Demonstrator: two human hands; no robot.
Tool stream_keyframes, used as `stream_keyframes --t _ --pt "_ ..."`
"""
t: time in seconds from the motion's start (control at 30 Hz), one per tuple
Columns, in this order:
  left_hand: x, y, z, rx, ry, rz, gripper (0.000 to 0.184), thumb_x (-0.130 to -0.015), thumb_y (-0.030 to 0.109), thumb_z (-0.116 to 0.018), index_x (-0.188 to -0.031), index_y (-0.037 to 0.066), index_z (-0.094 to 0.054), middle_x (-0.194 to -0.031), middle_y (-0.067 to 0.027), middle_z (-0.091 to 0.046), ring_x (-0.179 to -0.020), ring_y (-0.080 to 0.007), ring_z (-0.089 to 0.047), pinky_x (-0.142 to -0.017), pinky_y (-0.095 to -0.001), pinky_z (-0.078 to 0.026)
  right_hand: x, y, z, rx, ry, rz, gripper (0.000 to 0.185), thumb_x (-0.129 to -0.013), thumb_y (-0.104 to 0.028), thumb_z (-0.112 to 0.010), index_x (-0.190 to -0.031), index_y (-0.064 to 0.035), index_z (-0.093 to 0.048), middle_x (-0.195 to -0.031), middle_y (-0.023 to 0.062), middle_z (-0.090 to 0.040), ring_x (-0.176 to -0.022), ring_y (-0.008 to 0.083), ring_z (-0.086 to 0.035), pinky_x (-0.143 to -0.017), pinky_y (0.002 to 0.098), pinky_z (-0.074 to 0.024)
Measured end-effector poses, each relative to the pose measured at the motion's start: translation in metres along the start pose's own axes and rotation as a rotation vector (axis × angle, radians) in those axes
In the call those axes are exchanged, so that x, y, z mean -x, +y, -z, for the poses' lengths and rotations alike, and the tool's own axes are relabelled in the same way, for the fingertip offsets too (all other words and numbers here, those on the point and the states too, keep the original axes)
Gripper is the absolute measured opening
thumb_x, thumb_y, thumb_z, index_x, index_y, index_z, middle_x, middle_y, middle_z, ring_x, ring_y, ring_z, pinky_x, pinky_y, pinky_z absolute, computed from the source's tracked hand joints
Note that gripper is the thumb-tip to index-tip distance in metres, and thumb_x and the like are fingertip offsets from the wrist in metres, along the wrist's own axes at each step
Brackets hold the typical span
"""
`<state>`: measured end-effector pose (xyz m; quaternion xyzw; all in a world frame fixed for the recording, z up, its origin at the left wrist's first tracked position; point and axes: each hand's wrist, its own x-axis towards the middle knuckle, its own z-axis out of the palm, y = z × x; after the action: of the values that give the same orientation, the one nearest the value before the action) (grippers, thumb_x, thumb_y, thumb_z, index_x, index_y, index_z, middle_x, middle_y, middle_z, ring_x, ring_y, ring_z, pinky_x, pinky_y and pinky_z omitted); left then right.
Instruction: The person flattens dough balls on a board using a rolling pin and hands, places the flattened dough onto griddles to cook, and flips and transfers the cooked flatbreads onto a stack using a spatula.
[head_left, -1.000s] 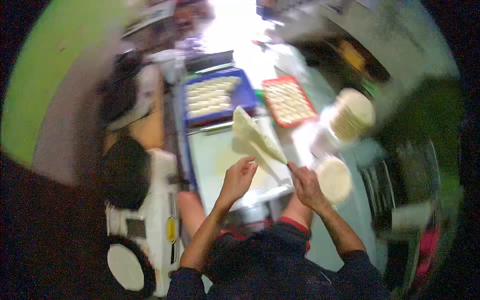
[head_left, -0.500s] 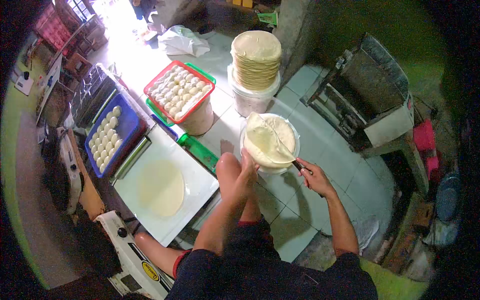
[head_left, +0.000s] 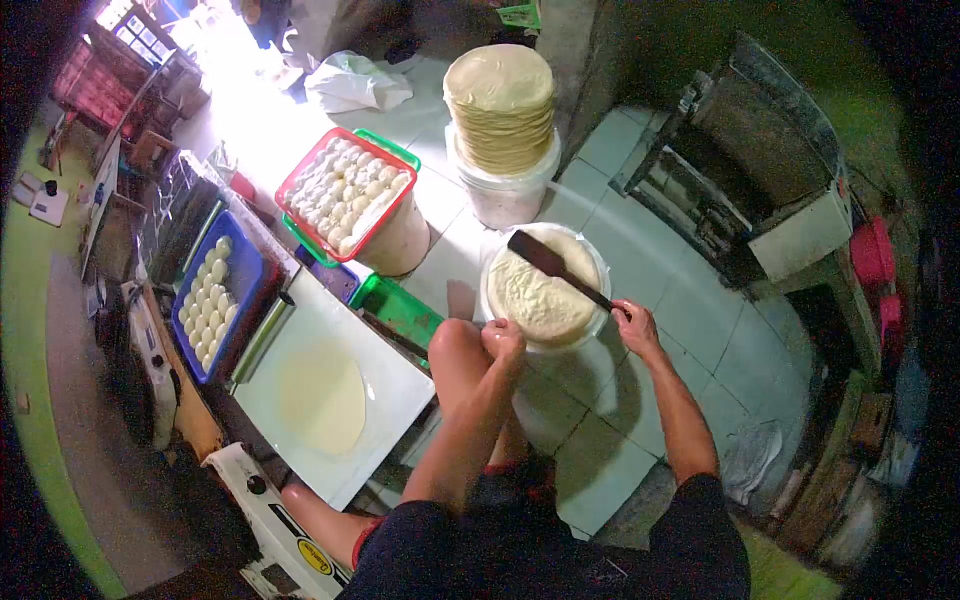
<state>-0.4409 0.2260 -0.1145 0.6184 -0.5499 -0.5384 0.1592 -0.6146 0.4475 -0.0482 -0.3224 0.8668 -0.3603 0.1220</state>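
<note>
Cannot see the handle end of the dark spatula (head_left: 537, 254) inside the right hand (head_left: 637, 330), nor the dough (head_left: 540, 300) under the blade. Cannot tell whether the left hand (head_left: 503, 341), curled at the tub's (head_left: 487, 287) seven o'clock, holds anything. Cannot make out the glare-washed background (head_left: 235, 70) at eleven o'clock, nor follow the dark shirt (head_left: 560, 550) past the six o'clock edge.

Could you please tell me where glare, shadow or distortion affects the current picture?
Head view: glare washes out the upper left, beyond the red tray. Head view: a soft shadow falls on the floor tiles below the right hand. Head view: the wide lens bends the outer scene, with dark, grainy corners.
</note>
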Motion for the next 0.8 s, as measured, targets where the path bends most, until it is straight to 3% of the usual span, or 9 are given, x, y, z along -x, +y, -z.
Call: stream_keyframes --t 0.13,0.3,0.37,0.43,0.5,0.53,0.6,0.67,0.8 --pt "-0.009 -0.011 -0.006 0.056 -0.022 0.017 0.019 -0.079 0.015 -0.068 -0.088 -0.001 -0.067 -0.080 -0.0151 -0.070 -0.072 -0.0263 -0.065 -0.074 -0.0389 -0.052 0.013 0.025 -0.028 -0.026 0.098 -0.168 0.024 -0.094 -0.015 -0.062 -0.112 -0.0025 -0.069 -0.080 0.0099 -0.068 -0.073 0.0171 -0.066 -0.067 0.0327 -0.0531" --pt "0.013 0.005 0.008 -0.039 -0.139 -0.020 0.038 -0.079 0.021 -0.069 -0.110 0.000 -0.062 -0.096 -0.0169 -0.071 -0.082 -0.0285 -0.067 -0.079 -0.0395 -0.052 0.047 -0.031 -0.074 -0.166 0.144 -0.228 0.027 -0.092 -0.013 -0.065 -0.116 -0.0014 -0.060 -0.083 0.0108 -0.066 -0.071 0.0207 -0.065 -0.067 0.0363 -0.0542" --pt "0.053 0.048 0.052 -0.047 -0.273 -0.098 0.044 -0.081 0.022 -0.069 -0.118 0.000 -0.059 -0.102 -0.0168 -0.070 -0.085 -0.0291 -0.067 -0.080 -0.0388 -0.052 0.052 -0.048 -0.085 0.073 0.203 -0.182 0.039 -0.089 -0.020 -0.068 -0.122 -0.0034 -0.055 -0.115 0.0163 -0.062 -0.105 0.0311 -0.060 -0.089 0.0481 -0.0474" --pt "0.063 0.038 0.096 0.082 -0.439 -0.488 0.041 -0.085 0.017 -0.068 -0.121 0.001 -0.058 -0.102 -0.0143 -0.070 -0.090 -0.0280 -0.067 -0.084 -0.0374 -0.052 0.053 -0.075 -0.092 0.289 0.233 -0.006 0.047 -0.089 -0.022 -0.067 -0.129 -0.0016 -0.053 -0.135 0.0188 -0.054 -0.125 0.0325 -0.052 -0.104 0.0564 -0.0382" --pt "0.080 0.076 0.171 0.028 -0.212 -0.853 0.037 -0.089 0.013 -0.065 -0.122 -0.001 -0.058 -0.106 -0.0125 -0.069 -0.097 -0.0272 -0.067 -0.090 -0.0377 -0.051 0.061 -0.122 -0.086 0.451 0.155 0.159 0.053 -0.090 -0.024 -0.064 -0.136 -0.0004 -0.050 -0.146 0.0197 -0.046 -0.137 0.0321 -0.043 -0.112 0.0628 -0.0277" --pt "0.098 0.088 0.220 0.101 -0.333 -0.515 0.036 -0.088 0.011 -0.065 -0.122 -0.001 -0.059 -0.106 -0.0141 -0.069 -0.103 -0.0270 -0.065 -0.094 -0.0377 -0.049 0.069 -0.120 -0.090 0.481 0.031 0.188 0.055 -0.091 -0.024 -0.063 -0.138 -0.0009 -0.048 -0.148 0.0193 -0.045 -0.139 0.0313 -0.042 -0.114 0.0642 -0.0244" --pt "0.068 0.038 0.294 -0.173 -0.065 -0.680 0.035 -0.086 0.009 -0.068 -0.118 -0.002 -0.060 -0.108 -0.0196 -0.067 -0.105 -0.0304 -0.064 -0.095 -0.0403 -0.048 0.083 -0.113 -0.101 0.534 -0.208 0.252 0.057 -0.092 -0.024 -0.061 -0.143 -0.0021 -0.046 -0.152 0.0186 -0.042 -0.142 0.0297 -0.040 -0.116 0.0669 -0.0180" --pt "0.056 -0.012 0.375 -0.454 -0.062 -0.727 0.044 -0.081 0.014 -0.075 -0.118 -0.001 -0.058 -0.134 -0.0260 -0.053 -0.122 -0.0413 -0.053 -0.102 -0.0440 -0.045 0.088 -0.122 -0.101 0.437 -0.153 0.222 0.039 -0.093 -0.025 -0.062 -0.126 -0.0039 -0.062 -0.129 0.0165 -0.062 -0.123 0.0290 -0.058 -0.116 0.0636 -0.0213" --pt "0.082 -0.058 0.447 -0.894 -0.084 -0.812 0.042 -0.081 0.017 -0.074 -0.114 0.000 -0.056 -0.141 -0.0287 -0.047 -0.135 -0.0458 -0.043 -0.107 -0.0591 -0.036 0.087 -0.171 -0.087 0.217 -0.071 0.154 0.023 -0.092 -0.022 -0.062 -0.099 -0.0049 -0.075 -0.093 0.0126 -0.075 -0.094 0.0293 -0.071 -0.107 0.0555 -0.0350"
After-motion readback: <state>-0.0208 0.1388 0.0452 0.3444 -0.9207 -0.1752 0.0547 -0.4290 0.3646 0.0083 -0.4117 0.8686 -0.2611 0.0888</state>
